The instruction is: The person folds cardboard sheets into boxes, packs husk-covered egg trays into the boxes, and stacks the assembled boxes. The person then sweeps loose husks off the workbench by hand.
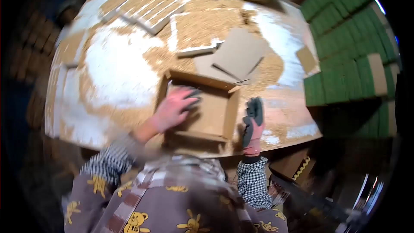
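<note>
Left grip [177, 107] over the open box [213, 110], right grip [253, 123] released just beside it

Farthest left on our surface [282, 118], we see white patches among loose tan bits [211, 19], and toward the back a white slatted tray [148, 11] with the same bits on it. Our left grip, in a pink and grey glove, reaches over the left part of the box with its fingers bent; it is blurred, and we cannot tell whether it is grasping anything. The brown cardboard box lies near our edge of the surface, open side up, between our two grips. Beyond its far right corner, flat cardboard sheets [241, 51] overlap one another. Our right grip, gloved alike, has its fingers stretched out and its thumb apart, grasping nothing we can see. At the far right, green boxes [353, 47] stand stacked.
</note>
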`<state>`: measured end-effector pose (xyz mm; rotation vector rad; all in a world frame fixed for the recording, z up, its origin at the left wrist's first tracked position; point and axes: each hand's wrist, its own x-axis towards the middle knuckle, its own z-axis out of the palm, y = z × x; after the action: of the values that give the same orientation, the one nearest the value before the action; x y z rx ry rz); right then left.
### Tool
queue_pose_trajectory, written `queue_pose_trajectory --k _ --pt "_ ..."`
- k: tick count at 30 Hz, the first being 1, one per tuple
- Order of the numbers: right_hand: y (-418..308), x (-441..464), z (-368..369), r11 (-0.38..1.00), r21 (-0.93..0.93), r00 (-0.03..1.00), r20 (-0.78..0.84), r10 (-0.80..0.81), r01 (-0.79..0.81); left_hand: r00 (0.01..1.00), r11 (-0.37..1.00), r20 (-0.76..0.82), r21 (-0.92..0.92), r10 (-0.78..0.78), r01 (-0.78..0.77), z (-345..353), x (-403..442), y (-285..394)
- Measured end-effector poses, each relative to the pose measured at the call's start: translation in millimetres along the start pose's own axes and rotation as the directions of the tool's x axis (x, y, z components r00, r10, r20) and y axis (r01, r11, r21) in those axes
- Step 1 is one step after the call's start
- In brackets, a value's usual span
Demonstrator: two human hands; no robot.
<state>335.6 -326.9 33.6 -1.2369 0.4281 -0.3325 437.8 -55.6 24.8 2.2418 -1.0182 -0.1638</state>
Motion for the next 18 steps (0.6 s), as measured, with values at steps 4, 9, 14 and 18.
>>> queue_pose_trajectory --k 4,9,14,18 --pt "114.0 13.9 -51.1 0.892 -0.383 0.917 0.215 0.337 -0.239 0.771 0.403 -0.023 -0.862 -0.636 0.306 21.5 -38.8 -85.6" --pt "105.1 19.6 -7.5 0.859 -0.438 0.906 0.193 0.377 -0.264 0.751 0.448 -0.076 -0.840 -0.656 0.307 73.6 -38.3 -62.4" --pt "50.5 28.6 -60.8 0.945 0.170 0.914 0.349 0.208 -0.280 0.813 0.257 0.103 -0.919 -0.574 0.298 53.5 -4.6 10.3" --pt "-80.7 75.7 -179.0 0.937 0.311 0.873 0.488 -0.012 -0.161 0.998 0.115 0.027 -0.993 -0.060 0.034 62.4 81.5 79.5"
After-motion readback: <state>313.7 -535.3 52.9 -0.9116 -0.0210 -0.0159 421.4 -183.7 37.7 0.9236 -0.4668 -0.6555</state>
